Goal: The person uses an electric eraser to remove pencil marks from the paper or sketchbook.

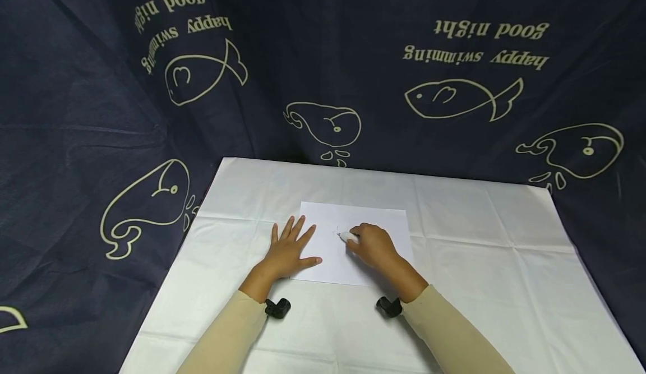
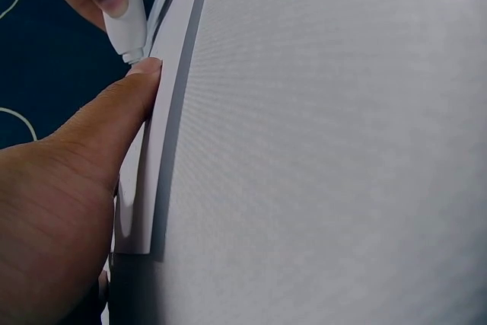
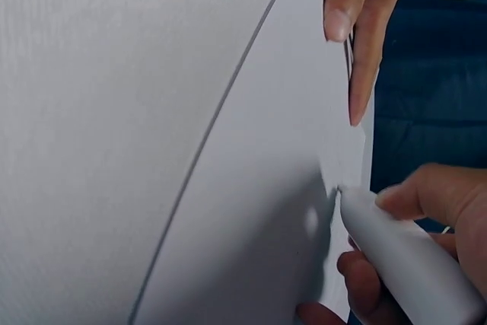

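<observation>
A white sheet of paper lies on the table, with a few faint marks near its middle. My right hand grips a white marker, its tip on or very near the paper beside those marks. In the right wrist view the thick white barrel of the marker runs between thumb and curled fingers. My left hand rests flat with fingers spread over the left edge of the sheet. The left wrist view shows the left thumb stretched out on the paper.
A white cloth covers the table, with fold creases in it. Behind and to the left hangs a dark blue curtain printed with fish, whales and upside-down words. Black wrist cameras sit at both sleeve cuffs.
</observation>
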`<state>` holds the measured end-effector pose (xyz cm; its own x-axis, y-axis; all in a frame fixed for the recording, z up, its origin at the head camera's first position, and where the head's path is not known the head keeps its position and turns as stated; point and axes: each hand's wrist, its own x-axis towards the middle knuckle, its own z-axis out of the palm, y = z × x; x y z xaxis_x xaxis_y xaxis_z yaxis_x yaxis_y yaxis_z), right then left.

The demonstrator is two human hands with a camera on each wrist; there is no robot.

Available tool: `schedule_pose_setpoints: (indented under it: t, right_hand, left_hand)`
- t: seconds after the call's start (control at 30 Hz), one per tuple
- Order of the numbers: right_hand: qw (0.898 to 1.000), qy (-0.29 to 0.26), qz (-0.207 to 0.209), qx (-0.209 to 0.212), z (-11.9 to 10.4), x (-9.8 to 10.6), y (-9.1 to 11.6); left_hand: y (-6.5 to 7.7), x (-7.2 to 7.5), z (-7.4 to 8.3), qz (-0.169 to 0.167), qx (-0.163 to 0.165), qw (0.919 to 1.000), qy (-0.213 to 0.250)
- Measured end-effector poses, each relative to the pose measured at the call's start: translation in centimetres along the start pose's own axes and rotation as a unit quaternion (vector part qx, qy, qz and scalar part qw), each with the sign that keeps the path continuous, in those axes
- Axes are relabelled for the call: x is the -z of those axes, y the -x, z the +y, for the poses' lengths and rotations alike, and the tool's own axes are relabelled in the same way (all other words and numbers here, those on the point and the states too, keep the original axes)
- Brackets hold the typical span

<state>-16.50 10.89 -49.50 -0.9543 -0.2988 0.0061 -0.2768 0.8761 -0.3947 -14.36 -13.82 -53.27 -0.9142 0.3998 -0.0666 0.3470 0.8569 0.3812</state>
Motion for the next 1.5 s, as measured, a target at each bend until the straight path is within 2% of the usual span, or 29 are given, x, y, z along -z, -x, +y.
schedule_pose_setpoints:
  t: [0.1,0.27,0.43,0.87,1.03,1.27,1.5]
  right_hand:
    - [1.000,0.002,0.008,-0.005,0.05,-0.01,-0.02]
    - [1.000,-0.001,-0.011,-0.002,-0.08,0.09,-0.04]
    - [1.000,0.000,0.003,-0.006,0.04,0.15,-0.07]
    - [1.000,-0.010,-0.009,-0.006,0.08,0.05,0.13]
    - [1.000,-0.014,0.006,-0.014,0.09,-0.08,0.18]
    - [1.000,-0.013,-0.013,0.014,-0.05,-0.35,0.24]
    - [1.000,-0.007,-0.011,0.013,-0.24,-0.15,0.27]
  left_hand:
    - [0.04,0.12,0.08,-0.003,0.002,1.0000,0.005]
    - [-0.06,0.40,0.25,-0.018,0.017,0.9997,-0.005]
    - [-0.12,0.23,0.13,-0.013,0.012,0.9998,0.001]
    - [0.04,0.54,0.43,-0.017,0.017,0.9997,-0.007]
    - [0.04,0.47,0.37,-0.016,0.017,0.9997,-0.006]
    - [-0.02,0.34,0.26,-0.020,0.021,0.9995,-0.012]
    - [-0.10,0.26,0.24,-0.024,0.023,0.9993,-0.014]
